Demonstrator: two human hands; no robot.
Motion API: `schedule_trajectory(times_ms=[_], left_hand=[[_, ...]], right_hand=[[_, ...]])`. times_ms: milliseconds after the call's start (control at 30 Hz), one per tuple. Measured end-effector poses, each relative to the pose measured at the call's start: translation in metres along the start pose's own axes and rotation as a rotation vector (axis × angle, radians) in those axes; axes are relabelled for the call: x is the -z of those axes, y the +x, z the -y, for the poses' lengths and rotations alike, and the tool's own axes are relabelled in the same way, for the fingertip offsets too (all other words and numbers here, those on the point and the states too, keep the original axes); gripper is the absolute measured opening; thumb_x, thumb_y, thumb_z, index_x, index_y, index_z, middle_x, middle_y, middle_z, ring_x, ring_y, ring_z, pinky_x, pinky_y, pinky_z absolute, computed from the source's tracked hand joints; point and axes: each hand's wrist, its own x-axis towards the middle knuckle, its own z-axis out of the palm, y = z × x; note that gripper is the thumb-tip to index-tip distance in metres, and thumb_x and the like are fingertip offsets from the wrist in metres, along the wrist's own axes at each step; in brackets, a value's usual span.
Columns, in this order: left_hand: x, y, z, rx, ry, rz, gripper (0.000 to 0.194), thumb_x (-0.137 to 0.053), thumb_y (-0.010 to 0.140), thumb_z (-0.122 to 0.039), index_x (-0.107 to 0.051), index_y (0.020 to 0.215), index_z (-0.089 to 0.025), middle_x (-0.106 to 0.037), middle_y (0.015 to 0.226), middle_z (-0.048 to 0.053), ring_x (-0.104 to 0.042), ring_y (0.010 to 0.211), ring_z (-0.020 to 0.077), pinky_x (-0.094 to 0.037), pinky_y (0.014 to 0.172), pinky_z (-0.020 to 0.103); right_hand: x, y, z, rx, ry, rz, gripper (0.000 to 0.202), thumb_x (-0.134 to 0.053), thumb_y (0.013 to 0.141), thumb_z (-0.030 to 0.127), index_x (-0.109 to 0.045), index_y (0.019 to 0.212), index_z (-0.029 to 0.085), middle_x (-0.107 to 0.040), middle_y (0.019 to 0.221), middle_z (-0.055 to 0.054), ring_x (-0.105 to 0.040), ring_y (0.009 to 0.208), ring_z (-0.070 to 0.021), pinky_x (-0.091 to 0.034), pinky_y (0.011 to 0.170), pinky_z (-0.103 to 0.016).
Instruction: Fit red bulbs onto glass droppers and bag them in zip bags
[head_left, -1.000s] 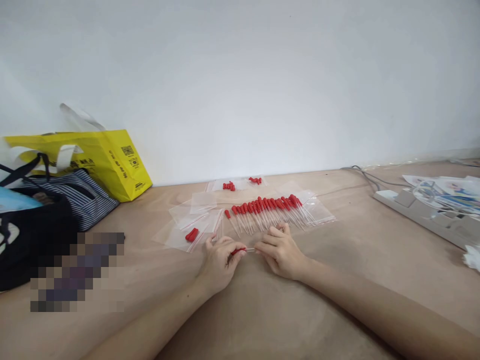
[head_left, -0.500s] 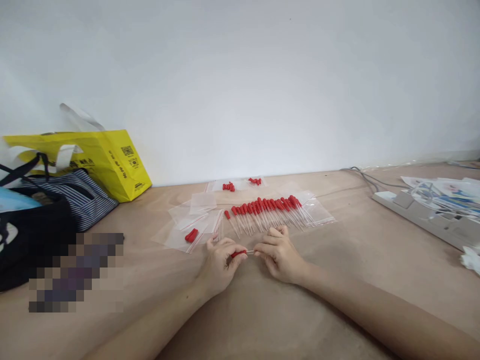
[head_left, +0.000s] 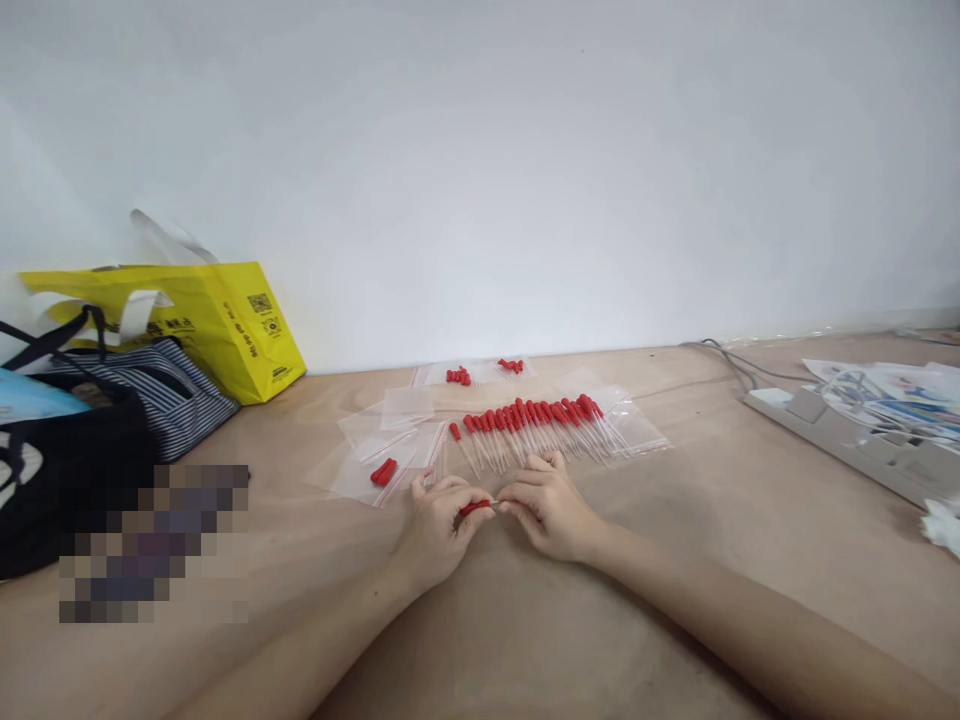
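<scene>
My left hand (head_left: 441, 525) pinches a red rubber dropper bulb (head_left: 474, 508) between thumb and forefinger. Opposite it, my right hand (head_left: 551, 508) grips a thin clear dropper tube (head_left: 495, 505), whose end meets the bulb's open end; how far it sits inside is hidden by the fingers. Just beyond both hands lies a row of droppers (head_left: 517, 415) with red bulbs and clear tubes, side by side on plastic bags. A few loose red bulbs (head_left: 383, 472) rest on a clear zip bag (head_left: 352, 480) to the left.
More red bulbs (head_left: 458, 377) lie on bags near the wall. At left stand a yellow bag (head_left: 262, 370), a striped pouch (head_left: 184, 400) and a black bag (head_left: 75, 480), with a blurred-out patch in front. A power strip (head_left: 832, 425) with cables and papers sits at right.
My right hand has moved left toward my left hand, so less of the clear tube shows between them. My left hand stays about where it was.
</scene>
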Motion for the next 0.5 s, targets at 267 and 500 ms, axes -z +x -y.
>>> schedule_trajectory(times_ms=[267,500], left_hand=[[0.0045,-0.0007,0.0117,-0.021,0.032,-0.009,0.01,-0.051,0.079,-0.029,-0.059,0.082,-0.024,-0.067,0.078,-0.002,-0.058,0.079,0.017,-0.011,0.096,0.05],[0.0034,-0.0036,0.0108,-0.074,0.031,-0.073,0.008,-0.056,0.075,-0.027,-0.063,0.075,-0.024,-0.066,0.068,-0.004,-0.058,0.073,0.0156,-0.014,0.097,0.047]], right_hand=[[0.0056,-0.0058,-0.0115,0.023,-0.092,0.02,0.019,-0.045,0.083,0.025,-0.061,0.074,0.019,-0.062,0.067,-0.002,-0.045,0.07,-0.0142,-0.02,0.073,-0.033],[-0.0006,-0.0072,-0.0074,-0.033,0.02,0.072,0.021,-0.044,0.083,0.021,-0.059,0.067,0.018,-0.06,0.061,0.001,-0.046,0.069,-0.0127,-0.02,0.07,-0.031]])
